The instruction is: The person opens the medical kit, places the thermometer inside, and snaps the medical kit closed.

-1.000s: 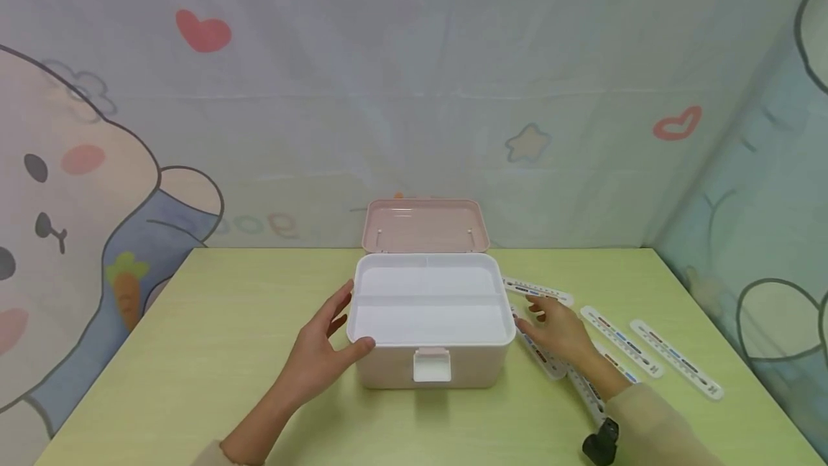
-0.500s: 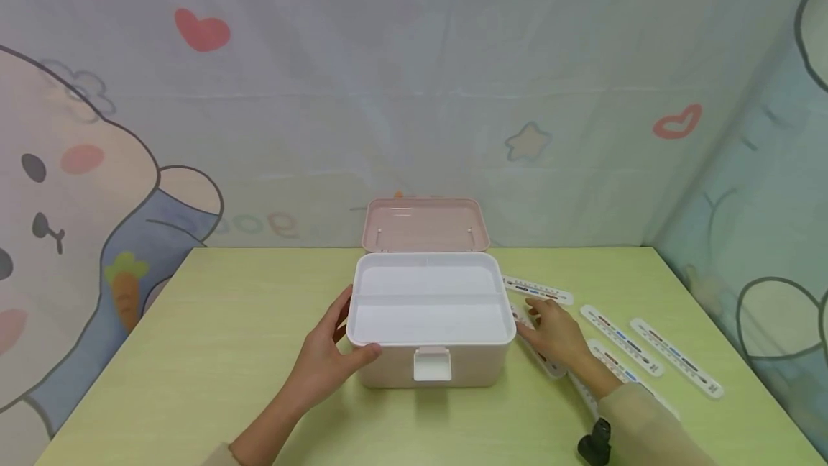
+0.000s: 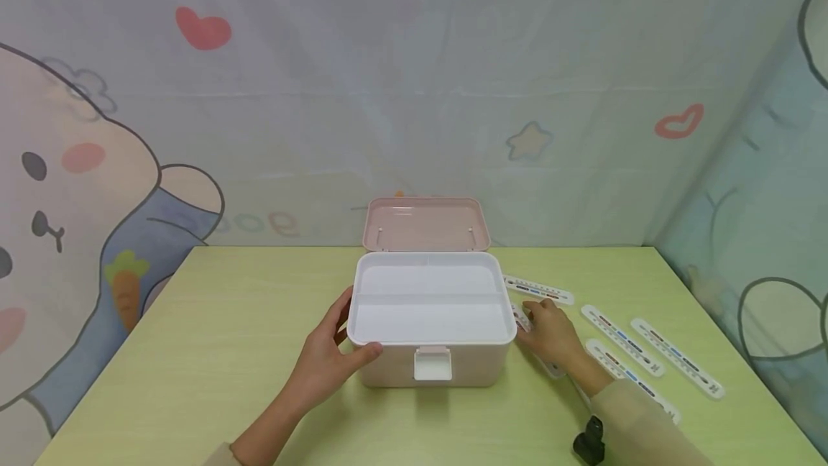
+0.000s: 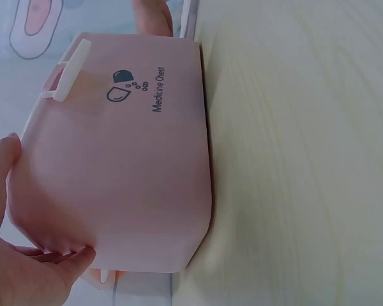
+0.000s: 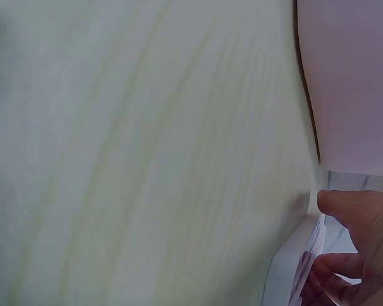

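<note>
A pink medicine box, marked "Medicine Chest" in the left wrist view, stands with its pink lid tipped back. A white divided tray fills its top. My left hand grips the box's left front corner, thumb on the front and fingers along the side. Right of the box, my right hand has its thumb and curled fingers on opposite edges of a white flat thermometer. The hand covers the middle of that thermometer in the head view.
More flat thermometers lie on the right: one behind my right hand, others farther right and one by the sleeve. Another is mostly under the right forearm. A patterned cloth hangs behind the table.
My right hand has shifted slightly left and closed its fingers onto the thermometer beside the box. The left thumb has slid a little right along the box front.
</note>
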The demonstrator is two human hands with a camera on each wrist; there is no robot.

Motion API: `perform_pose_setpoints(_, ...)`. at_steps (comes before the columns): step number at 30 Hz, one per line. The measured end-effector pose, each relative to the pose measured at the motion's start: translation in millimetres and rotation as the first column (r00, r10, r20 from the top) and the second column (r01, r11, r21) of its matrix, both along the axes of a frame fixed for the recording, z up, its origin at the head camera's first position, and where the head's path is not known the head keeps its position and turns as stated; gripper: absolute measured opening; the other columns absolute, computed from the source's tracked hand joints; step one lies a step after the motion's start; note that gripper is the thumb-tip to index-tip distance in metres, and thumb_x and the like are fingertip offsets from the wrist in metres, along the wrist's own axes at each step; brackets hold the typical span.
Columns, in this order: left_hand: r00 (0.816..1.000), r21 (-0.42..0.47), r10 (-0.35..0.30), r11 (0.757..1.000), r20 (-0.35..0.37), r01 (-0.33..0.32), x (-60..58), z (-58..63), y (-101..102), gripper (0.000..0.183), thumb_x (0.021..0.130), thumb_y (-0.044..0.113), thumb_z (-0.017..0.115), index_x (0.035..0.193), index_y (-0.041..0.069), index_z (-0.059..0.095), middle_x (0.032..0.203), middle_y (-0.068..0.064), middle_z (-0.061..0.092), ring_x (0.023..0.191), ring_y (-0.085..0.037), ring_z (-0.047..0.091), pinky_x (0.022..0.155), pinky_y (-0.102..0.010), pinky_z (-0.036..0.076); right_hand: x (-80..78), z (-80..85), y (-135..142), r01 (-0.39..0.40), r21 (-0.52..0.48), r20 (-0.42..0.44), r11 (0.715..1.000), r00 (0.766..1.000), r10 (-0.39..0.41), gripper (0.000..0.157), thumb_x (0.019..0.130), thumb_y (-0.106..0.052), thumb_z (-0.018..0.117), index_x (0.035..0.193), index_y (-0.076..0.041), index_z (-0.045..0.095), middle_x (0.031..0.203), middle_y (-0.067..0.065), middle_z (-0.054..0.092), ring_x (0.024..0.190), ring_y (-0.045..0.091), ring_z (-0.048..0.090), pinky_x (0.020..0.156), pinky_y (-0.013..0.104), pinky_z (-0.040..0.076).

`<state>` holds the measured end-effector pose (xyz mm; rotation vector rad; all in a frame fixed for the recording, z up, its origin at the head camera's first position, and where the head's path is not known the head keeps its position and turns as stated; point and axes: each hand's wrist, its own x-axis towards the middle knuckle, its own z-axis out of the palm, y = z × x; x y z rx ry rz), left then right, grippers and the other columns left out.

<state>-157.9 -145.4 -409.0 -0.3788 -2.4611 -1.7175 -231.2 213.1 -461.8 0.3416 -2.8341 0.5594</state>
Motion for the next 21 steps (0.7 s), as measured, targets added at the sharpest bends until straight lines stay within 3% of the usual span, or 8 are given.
perform_pose_setpoints(7,1.0,-0.008,0.004,1.0,0.009,-0.004,0.0,0.8,0.2,0.091,0.073,0.025,0.079,0.145,0.018,0.026,0.142,-0.002,0.04,0.131,-0.017,0.038,0.104,-0.035,0.041,0.8,1.8,-3.7,0.006,0.009,-0.011,1.0,1.0,-0.006,0.048,0.074,-0.022,0.073,0.109,0.009,0.061,0.084,0.015,0.055,0.066,0.022,0.049,0.057,0.033,0.045)
perform_pose_setpoints(21,1.0,0.003,0.006,1.0,0.02,-0.006,0.6,2.5,1.2,0.091,0.073,0.023,0.079,0.145,0.018,0.025,0.143,-0.002,0.039,0.132,-0.017,0.037,0.104,-0.036,0.04,-2.4,1.7,-7.2,0.032,-0.02,0.031,0.999,0.999,-0.031,0.042,0.074,-0.019,0.073,0.104,0.008,0.063,0.083,0.014,0.055,0.066,0.021,0.049,0.055,0.032,0.045)
